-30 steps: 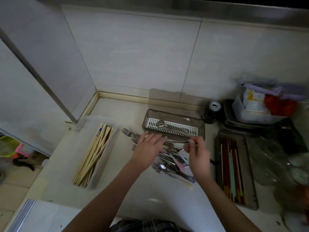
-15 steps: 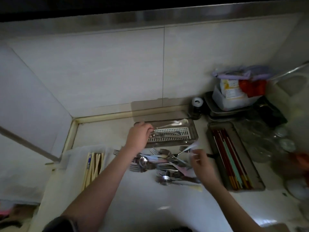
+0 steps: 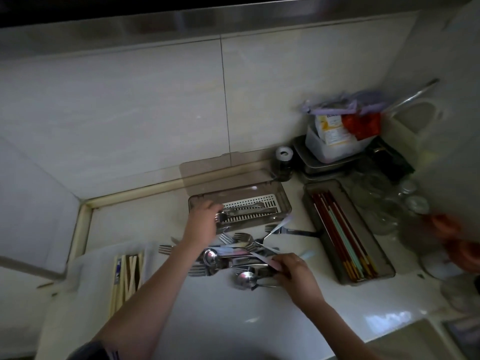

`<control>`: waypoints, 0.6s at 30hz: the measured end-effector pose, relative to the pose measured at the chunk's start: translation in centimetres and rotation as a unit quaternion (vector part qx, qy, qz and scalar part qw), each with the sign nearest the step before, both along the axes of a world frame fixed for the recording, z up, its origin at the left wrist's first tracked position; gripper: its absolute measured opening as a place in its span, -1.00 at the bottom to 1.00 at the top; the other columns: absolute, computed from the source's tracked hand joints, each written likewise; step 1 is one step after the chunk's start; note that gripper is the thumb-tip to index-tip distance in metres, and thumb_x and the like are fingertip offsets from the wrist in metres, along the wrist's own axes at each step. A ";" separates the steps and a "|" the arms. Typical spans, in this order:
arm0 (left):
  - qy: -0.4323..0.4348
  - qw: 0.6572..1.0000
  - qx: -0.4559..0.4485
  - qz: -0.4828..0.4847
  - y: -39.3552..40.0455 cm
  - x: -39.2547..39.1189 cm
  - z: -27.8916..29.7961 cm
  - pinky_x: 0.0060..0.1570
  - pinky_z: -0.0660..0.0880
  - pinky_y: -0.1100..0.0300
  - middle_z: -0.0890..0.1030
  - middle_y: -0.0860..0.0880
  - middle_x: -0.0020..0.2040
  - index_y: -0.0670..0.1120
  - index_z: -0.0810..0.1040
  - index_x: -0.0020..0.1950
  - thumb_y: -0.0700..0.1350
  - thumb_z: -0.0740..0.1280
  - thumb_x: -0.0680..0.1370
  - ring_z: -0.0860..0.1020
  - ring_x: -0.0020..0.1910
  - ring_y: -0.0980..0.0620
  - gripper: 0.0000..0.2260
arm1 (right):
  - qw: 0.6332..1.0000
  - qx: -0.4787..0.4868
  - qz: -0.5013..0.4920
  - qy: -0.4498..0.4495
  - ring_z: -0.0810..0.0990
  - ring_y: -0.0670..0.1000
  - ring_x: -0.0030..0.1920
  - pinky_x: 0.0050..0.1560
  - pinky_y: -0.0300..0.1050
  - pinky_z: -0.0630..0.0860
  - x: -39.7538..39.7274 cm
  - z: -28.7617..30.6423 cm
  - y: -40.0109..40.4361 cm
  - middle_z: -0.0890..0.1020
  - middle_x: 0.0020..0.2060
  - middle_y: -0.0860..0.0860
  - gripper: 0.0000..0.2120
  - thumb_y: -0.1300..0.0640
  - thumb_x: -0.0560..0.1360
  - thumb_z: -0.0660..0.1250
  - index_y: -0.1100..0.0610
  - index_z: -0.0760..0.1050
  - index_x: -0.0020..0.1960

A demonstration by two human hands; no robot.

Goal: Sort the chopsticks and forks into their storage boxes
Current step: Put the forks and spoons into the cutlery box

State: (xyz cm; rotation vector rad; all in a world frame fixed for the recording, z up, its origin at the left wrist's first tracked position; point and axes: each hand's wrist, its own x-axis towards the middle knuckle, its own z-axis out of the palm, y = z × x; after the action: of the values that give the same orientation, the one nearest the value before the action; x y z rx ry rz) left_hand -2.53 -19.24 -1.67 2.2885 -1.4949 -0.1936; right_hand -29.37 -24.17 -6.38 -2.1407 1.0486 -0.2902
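Observation:
A clear brown fork box (image 3: 285,201) with a white slotted insert stands at the back and holds a few metal forks. My left hand (image 3: 202,220) is at its left end, fingers closed round the tine end of a fork (image 3: 246,212) lying in the box. A heap of forks and spoons (image 3: 231,255) lies on the counter in front. My right hand (image 3: 292,268) rests on the heap's right side, pinching pale utensil handles. Red and green chopsticks (image 3: 342,229) fill the grey box (image 3: 387,263) on the right. Wooden chopsticks (image 3: 127,276) lie in the translucent box (image 3: 85,263) on the left.
A small dark jar with a white lid (image 3: 284,162) stands behind the fork box. Stacked containers with bags (image 3: 335,144) and glass jars (image 3: 376,203) crowd the back right corner. A blurred orange-red shape (image 3: 457,240) is at the right edge. Tiled walls close off the back and left.
My left hand went from the heap to the fork box with a fork. My right hand dropped from above the heap onto its right side. The view swung right.

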 end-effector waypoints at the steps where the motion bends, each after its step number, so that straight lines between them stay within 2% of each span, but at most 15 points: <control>1: -0.006 0.999 -0.030 -0.015 0.5 -1.0 0.2 0.22 0.43 -0.05 0.57 -0.12 0.13 -0.13 0.56 0.20 -0.46 0.26 0.40 0.50 0.15 -0.12 -0.56 | 1.000 0.004 0.001 0.004 0.50 -0.06 -0.01 -0.03 -0.24 0.41 0.1 0.0 -0.1 0.50 -0.08 -0.18 -0.68 0.24 0.37 0.42 0.00 0.56 0.08; 5: -0.005 0.993 -0.071 -0.091 2.5 -5.2 -0.5 0.20 0.46 0.01 0.60 -0.02 0.06 -0.10 0.59 0.12 -0.32 0.36 0.41 0.52 0.10 -0.01 -0.70 | 0.998 -0.004 0.011 0.057 0.50 -0.02 0.00 -0.06 -0.14 0.42 0.9 0.4 0.0 0.51 -0.08 -0.13 -0.75 0.09 0.38 0.42 -0.03 0.55 0.06; 7: -0.001 0.990 -0.073 -0.118 3.3 -6.8 -1.3 0.18 0.48 0.05 0.62 0.00 0.05 -0.08 0.60 0.10 -0.30 0.40 0.39 0.54 0.07 0.02 -0.70 | 0.994 -0.022 0.016 0.107 0.47 -0.02 0.04 -0.02 -0.12 0.40 1.4 0.8 0.1 0.52 -0.02 -0.10 -0.75 0.03 0.41 0.39 -0.04 0.53 0.08; 9: -0.001 0.989 -0.076 -0.126 3.8 -8.0 -1.9 0.19 0.45 0.08 0.63 0.02 0.05 -0.06 0.61 0.10 -0.30 0.44 0.37 0.56 0.07 0.03 -0.67 | 0.993 -0.020 0.012 0.115 0.48 -0.01 0.01 -0.05 -0.12 0.40 1.8 1.2 0.3 0.55 -0.04 -0.07 -0.83 0.03 0.45 0.35 -0.02 0.53 0.04; 11: -0.014 0.989 -0.072 -0.125 4.2 -8.7 -2.3 0.17 0.43 0.08 0.64 0.04 0.06 -0.04 0.62 0.10 -0.24 0.47 0.36 0.56 0.09 0.04 -0.67 | 0.996 0.061 -0.037 0.044 0.54 0.00 -0.14 -0.16 -0.09 0.44 1.7 1.7 0.6 0.59 -0.18 -0.07 -0.96 0.07 0.49 0.34 0.02 0.50 -0.09; 12: -0.021 0.990 -0.066 -0.125 4.4 -8.8 -2.5 0.16 0.45 0.06 0.64 0.04 0.07 -0.03 0.62 0.11 -0.21 0.48 0.37 0.57 0.09 0.03 -0.68 | 0.990 0.119 -0.074 -0.008 0.57 0.02 -0.21 -0.19 -0.05 0.49 1.6 2.0 0.7 0.62 -0.25 -0.04 -0.95 0.12 0.50 0.34 0.06 0.49 -0.13; 15: -0.024 0.990 -0.052 -0.127 5.0 -8.9 -2.9 0.17 0.49 0.00 0.62 0.02 0.11 -0.04 0.59 0.15 -0.17 0.46 0.40 0.56 0.11 -0.01 -0.68 | 0.950 0.225 -0.153 -0.156 0.62 0.06 -0.28 -0.15 0.05 0.59 1.2 3.2 0.7 0.64 -0.30 0.11 -0.93 0.24 0.53 0.31 0.22 0.48 -0.12; 18: -0.033 0.990 -0.065 -0.117 5.1 -8.7 -2.7 0.10 0.51 0.06 0.64 0.02 0.04 -0.03 0.60 0.11 -0.17 0.47 0.39 0.58 0.03 0.00 -0.70 | 0.924 0.261 -0.158 -0.232 0.59 0.06 -0.28 -0.22 -0.12 0.59 1.2 4.4 0.9 0.59 -0.31 0.14 -0.84 0.20 0.57 0.25 0.31 0.45 -0.09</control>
State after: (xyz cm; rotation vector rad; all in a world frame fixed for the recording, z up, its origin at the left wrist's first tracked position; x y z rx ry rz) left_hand -11.18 -14.13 -4.38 2.0343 -1.7541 -0.0829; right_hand -28.13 -23.25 -2.01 -1.3360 1.0392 -0.5677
